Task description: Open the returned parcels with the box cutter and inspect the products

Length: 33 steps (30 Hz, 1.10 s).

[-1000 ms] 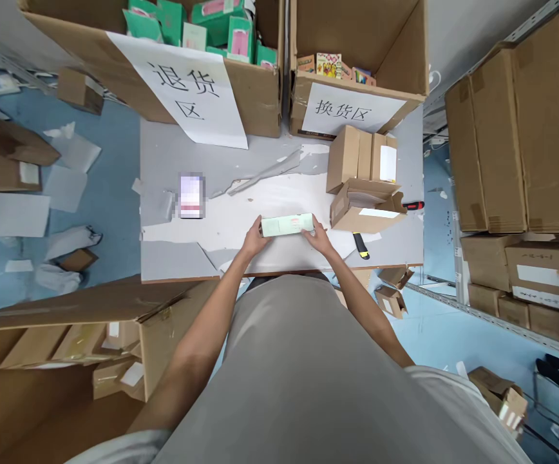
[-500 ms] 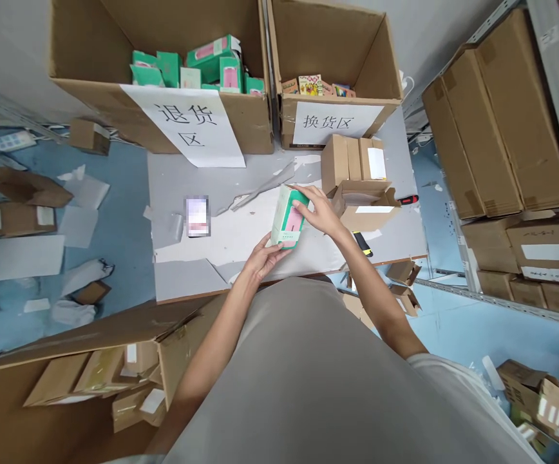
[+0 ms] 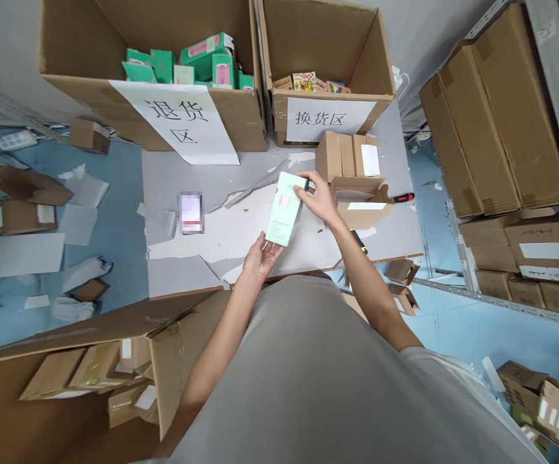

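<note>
A small pale-green product box [image 3: 283,212] is held between both hands above the table [image 3: 173,270], its printed pale face toward me. My left hand [image 3: 261,256] grips its lower end from below. At the upper right edge, my right hand [image 3: 317,196] has its thumb on the face and its fingers behind. Just right of that hand stands an opened brown carton [image 3: 364,211] with its flap up. On the table to the left lies a phone [image 3: 191,212] with a blurred screen.
Two large labelled cartons stand at the back: the left carton [image 3: 245,122] holds several green boxes, the right carton [image 3: 279,119] small colourful ones. A red-and-black tool [image 3: 404,198] and a box cutter [image 3: 359,241] lie at right. A big carton [image 3: 183,348] with parcels stands at lower left.
The box has been turned in my hands, from its green side with a pink picture to its pale printed side. Both hands keep hold of it. The view has shifted slightly.
</note>
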Tool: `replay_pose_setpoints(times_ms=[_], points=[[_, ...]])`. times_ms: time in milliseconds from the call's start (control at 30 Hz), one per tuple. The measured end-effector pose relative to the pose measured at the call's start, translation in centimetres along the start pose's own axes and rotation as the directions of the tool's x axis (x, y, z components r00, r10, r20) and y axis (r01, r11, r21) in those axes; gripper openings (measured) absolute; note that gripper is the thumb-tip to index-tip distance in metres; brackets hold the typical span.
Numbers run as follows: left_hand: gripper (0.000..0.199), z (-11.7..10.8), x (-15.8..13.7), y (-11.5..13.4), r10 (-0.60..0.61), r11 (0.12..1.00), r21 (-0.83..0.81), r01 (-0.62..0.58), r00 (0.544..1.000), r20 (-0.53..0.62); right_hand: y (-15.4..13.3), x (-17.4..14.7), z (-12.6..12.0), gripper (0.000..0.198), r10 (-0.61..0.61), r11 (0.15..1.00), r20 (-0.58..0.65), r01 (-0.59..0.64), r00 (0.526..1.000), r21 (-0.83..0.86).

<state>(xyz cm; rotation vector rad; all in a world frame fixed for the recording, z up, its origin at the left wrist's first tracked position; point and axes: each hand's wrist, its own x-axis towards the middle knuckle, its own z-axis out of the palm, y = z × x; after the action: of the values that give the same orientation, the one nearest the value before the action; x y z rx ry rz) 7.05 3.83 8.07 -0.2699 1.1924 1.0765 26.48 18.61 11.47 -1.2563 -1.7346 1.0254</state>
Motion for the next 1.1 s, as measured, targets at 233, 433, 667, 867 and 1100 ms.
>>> replay_pose_setpoints(times_ms=[233, 433, 667, 867, 1100], points=[[0.027, 1.4, -0.7, -2.0, 0.186, 0.983, -0.014, -0.185, 0.980, 0.070, 0.5, 0.0, -3.3, 0.047, -0.010, 0.997, -0.007, 0.010, 1.000, 0.080], [0.033, 2.2, -1.3, -3.9, 0.522, 0.837, 0.177, -0.518, 0.853, 0.031, -0.6, -0.4, -3.5, 0.066, 0.037, 0.990, -0.149, -0.056, 0.988, -0.126], [0.050, 2.8, -2.6, -4.4, 0.489, 0.845, 0.227, -0.485, 0.871, 0.040, 0.2, -0.7, -4.8, 0.050, -0.072, 0.996, -0.120, 0.064, 0.990, -0.066], [0.074, 2.1, -3.7, -1.5, -0.153, 0.970, 0.229, 0.080, 0.935, 0.319, 1.4, -1.6, -5.7, 0.053, -0.064, 0.997, -0.081, 0.067, 0.995, 0.036], [0.056, 2.5, -5.7, -3.0, -0.193, 0.950, 0.307, 0.056, 0.878, 0.438, 1.6, -2.8, -5.8, 0.053, -0.015, 0.986, -0.020, 0.018, 1.000, 0.165]])
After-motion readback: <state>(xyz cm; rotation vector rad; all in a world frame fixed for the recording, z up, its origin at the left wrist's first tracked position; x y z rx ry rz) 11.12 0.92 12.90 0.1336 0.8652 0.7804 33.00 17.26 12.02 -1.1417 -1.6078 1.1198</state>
